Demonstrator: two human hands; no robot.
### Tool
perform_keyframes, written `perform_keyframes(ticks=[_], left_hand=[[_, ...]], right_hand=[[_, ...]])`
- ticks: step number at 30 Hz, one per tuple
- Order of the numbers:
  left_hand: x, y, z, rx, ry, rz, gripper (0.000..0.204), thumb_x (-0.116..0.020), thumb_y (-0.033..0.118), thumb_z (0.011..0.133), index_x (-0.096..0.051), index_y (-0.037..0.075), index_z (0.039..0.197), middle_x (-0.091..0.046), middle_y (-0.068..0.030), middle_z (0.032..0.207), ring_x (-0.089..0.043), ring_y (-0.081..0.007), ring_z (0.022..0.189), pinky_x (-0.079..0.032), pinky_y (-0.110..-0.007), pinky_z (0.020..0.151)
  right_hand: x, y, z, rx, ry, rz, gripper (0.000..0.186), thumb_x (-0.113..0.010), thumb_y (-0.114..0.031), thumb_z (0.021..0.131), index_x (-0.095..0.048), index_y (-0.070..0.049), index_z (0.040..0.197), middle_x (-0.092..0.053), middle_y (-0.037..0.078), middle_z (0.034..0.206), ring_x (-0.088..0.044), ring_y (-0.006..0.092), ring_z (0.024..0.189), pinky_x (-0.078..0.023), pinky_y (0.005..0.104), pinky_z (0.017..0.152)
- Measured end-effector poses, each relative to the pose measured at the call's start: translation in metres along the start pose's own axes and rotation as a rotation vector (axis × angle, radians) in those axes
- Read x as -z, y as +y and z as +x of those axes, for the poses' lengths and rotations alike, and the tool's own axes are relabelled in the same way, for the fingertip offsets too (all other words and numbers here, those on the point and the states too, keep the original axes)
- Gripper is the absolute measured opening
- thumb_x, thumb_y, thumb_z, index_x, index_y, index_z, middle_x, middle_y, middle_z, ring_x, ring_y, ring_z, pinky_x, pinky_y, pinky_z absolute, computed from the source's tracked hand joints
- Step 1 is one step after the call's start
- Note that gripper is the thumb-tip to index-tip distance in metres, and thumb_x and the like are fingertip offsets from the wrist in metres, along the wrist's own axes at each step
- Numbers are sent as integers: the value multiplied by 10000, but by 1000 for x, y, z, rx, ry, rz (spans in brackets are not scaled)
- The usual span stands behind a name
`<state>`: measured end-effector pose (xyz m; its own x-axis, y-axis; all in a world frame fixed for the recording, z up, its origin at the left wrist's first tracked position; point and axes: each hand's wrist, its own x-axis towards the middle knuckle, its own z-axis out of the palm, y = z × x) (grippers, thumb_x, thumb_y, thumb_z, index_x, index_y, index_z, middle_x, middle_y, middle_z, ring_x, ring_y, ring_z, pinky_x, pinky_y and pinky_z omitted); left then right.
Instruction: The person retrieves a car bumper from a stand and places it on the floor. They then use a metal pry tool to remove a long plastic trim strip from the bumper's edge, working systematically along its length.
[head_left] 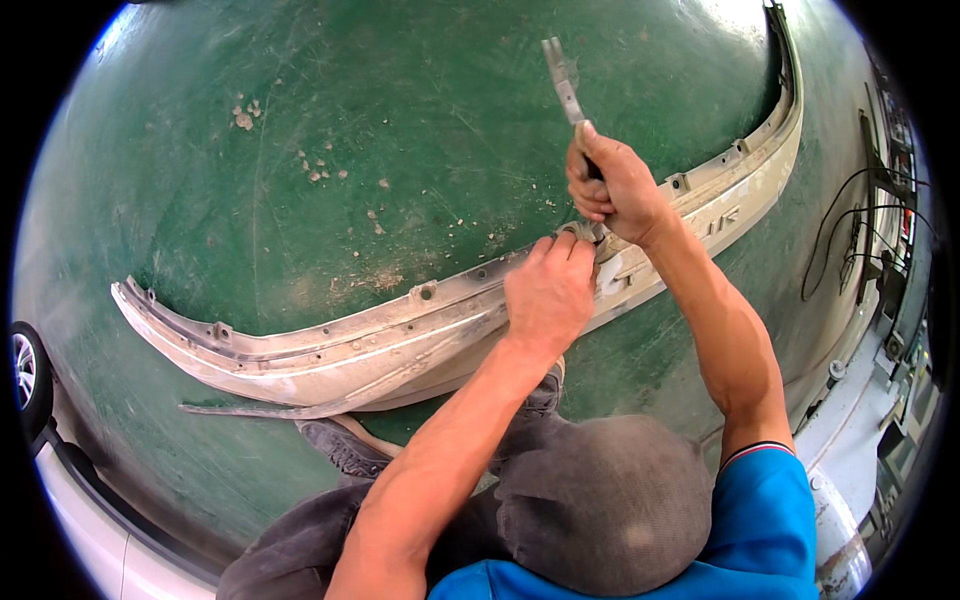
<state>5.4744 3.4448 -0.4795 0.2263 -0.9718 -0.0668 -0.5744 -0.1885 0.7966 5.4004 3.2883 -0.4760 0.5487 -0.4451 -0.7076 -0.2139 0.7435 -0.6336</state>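
A long, curved, dirty cream car bumper [300, 372] lies across the green floor before me. At its middle, my left hand [550, 290] presses curled fingers together on the upper edge; what they pinch is hidden. Just above and to the right, my right hand [612, 185] is raised, wrapped around a metal tool [566, 90]. That tool has a narrow grey bar with a split end pointing away from me. Its other end is partly hidden behind my fist, near the left fingertips. A thin grey strip [250, 410] sticks out beneath the bumper's left part.
Crumbs of dried dirt [243, 115] lie scattered on the floor beyond the bumper. My grey-trousered knee [605, 500] and shoe [345, 447] are close to its near side. A light-coloured car [85, 515] stands at lower left. Black cables [835, 235] and equipment line the right.
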Motion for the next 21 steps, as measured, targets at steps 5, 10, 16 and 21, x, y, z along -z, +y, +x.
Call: perform_keyframes(ticks=[5,10,16,21], left_hand=[[-4,-3,0,-80,29,3,161,-727,103,736,-630,73,860,-616,-50,831,-625,-270,777,-525,-405,597],[-4,-2,-3,-195,63,50,190,-704,80,697,-651,77,880,-596,-38,796,-607,-245,732,-512,-373,555],[-7,-6,-2,-250,102,81,214,-682,83,684,-666,89,897,-578,-22,770,-590,-214,686,-490,-348,507],[-5,-7,-6,-241,69,115,157,-621,129,703,-636,89,855,-573,-7,781,-587,-196,710,-502,-326,542]], right_hand=[[8,9,-9,255,92,166,497,-405,-478,1064,-470,-91,758,-329,-27,531,-271,82,408,-285,257,397],[13,9,-14,310,-193,204,509,-393,-469,1068,-479,-79,753,-352,-16,520,-289,87,390,-332,254,402],[10,3,-12,264,-34,44,525,-361,-487,1072,-465,-83,753,-335,-22,516,-264,83,401,-309,250,401],[-2,8,-15,271,127,-36,520,-466,-481,1048,-499,-76,724,-366,-30,544,-298,64,432,-301,236,411]])
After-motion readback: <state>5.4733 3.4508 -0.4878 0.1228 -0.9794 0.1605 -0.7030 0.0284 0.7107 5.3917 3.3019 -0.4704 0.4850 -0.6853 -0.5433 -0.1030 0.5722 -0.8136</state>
